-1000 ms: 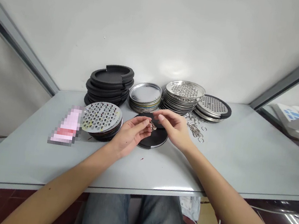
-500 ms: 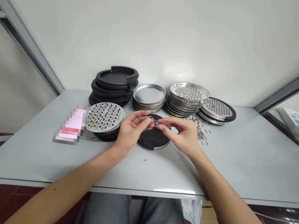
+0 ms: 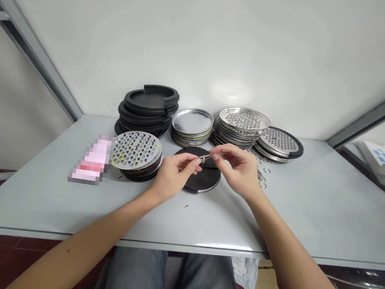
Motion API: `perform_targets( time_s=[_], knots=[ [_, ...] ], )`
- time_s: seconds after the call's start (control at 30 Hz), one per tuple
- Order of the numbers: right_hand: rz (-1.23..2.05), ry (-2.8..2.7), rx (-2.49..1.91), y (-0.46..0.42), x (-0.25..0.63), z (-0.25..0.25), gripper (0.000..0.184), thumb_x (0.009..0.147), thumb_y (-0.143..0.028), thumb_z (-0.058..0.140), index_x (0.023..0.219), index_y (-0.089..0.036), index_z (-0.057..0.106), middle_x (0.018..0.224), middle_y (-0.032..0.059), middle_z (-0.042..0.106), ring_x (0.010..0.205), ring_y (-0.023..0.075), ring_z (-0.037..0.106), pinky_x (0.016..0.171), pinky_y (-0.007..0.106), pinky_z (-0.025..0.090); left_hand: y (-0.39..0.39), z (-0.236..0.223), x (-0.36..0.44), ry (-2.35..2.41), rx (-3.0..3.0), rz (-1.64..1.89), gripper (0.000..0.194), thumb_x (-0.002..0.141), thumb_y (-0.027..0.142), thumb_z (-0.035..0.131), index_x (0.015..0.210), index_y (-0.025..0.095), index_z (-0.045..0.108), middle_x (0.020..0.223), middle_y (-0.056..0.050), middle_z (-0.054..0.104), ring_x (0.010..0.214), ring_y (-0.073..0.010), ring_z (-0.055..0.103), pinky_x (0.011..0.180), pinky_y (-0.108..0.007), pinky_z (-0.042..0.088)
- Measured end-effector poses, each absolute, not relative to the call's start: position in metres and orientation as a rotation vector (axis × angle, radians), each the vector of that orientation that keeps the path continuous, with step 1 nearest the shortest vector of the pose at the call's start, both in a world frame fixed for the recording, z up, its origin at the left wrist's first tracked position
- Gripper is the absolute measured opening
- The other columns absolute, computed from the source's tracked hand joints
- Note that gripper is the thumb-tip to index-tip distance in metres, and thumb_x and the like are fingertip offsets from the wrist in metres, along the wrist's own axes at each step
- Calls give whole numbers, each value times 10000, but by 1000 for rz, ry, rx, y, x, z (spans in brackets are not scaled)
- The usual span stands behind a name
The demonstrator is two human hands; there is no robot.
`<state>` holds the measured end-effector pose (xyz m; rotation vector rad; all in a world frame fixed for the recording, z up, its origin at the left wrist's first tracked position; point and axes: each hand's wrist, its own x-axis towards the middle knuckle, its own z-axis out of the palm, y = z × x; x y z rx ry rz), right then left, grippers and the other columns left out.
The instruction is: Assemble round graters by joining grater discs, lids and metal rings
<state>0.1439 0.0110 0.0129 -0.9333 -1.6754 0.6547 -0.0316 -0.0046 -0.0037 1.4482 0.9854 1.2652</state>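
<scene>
My left hand [image 3: 175, 173] pinches small shiny metal rings [image 3: 205, 157] between thumb and fingers. On the other side, the thumb and fingertips of my right hand [image 3: 237, 168] grip the same metal pieces, so the two hands nearly meet. How the pieces link is too small to make out. Just beneath lies a round black disc [image 3: 201, 179], flat on the table and partly covered by my hands. To the left of my left hand stands a stack of perforated metal grater discs [image 3: 137, 150]. Loose metal rings [image 3: 263, 178] are scattered beyond my right hand, partly hidden by it.
Along the back of the grey table [image 3: 313, 206] stand stacks of black notched rims [image 3: 149, 109], plain metal discs [image 3: 193, 121] and rimmed grater discs [image 3: 243, 120]. Black-edged graters [image 3: 279, 142] lie at the right. A blurred pink item [image 3: 92, 161] is at the left.
My right hand came in from apart and took hold of the metal rings in my left hand. It then drew slightly up and right, while the left fingers closed in. The view shifted a little.
</scene>
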Motion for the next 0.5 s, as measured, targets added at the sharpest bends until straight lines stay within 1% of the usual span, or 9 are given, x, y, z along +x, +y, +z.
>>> perform_targets(
  time_s=[0.07,0.13,0.23,0.3,0.4,0.5],
  knots=[
    [715,-1687,-935,10,143,13,106,810,-267,620,849,-177,662,811,46,666,748,164,613,674,291,498,-5,-4,-34,1037,1551,1259,164,832,292,616,878,160,702,756,-46,708,681,-151,645,663,-252,488],
    [824,-1678,-974,11,143,14,147,816,-302,609,853,-165,648,738,36,645,683,153,604,604,270,493,-6,-4,-36,1096,1656,1287,160,835,286,611,879,174,716,765,-41,708,687,-155,633,671,-255,467],
    [1041,-1717,-1100,11,143,16,233,829,-351,561,750,-142,627,592,20,598,534,127,563,479,233,445,-7,-5,-37,1151,1835,1322,167,847,271,589,856,191,735,775,-39,698,695,-159,599,673,-261,428],
    [1211,-1748,-1185,12,143,18,275,830,-334,513,664,-137,608,537,23,581,473,119,542,422,220,403,-7,-6,-38,1129,1920,1313,183,857,257,569,843,201,743,774,-37,689,701,-162,583,683,-264,414],
    [1474,-1704,-1221,13,144,18,238,781,-248,450,615,-140,582,507,18,549,434,112,519,371,207,351,-5,-10,-38,1073,1950,1286,170,846,233,581,837,217,750,777,-36,683,708,-165,577,702,-263,403],
    [1746,-1636,-1162,14,147,18,183,731,-209,438,582,-153,528,458,-31,426,384,76,412,357,191,311,-3,-14,-37,1049,1952,1246,167,841,222,584,858,225,750,780,-38,680,711,-167,576,706,-261,394]
  ],
)
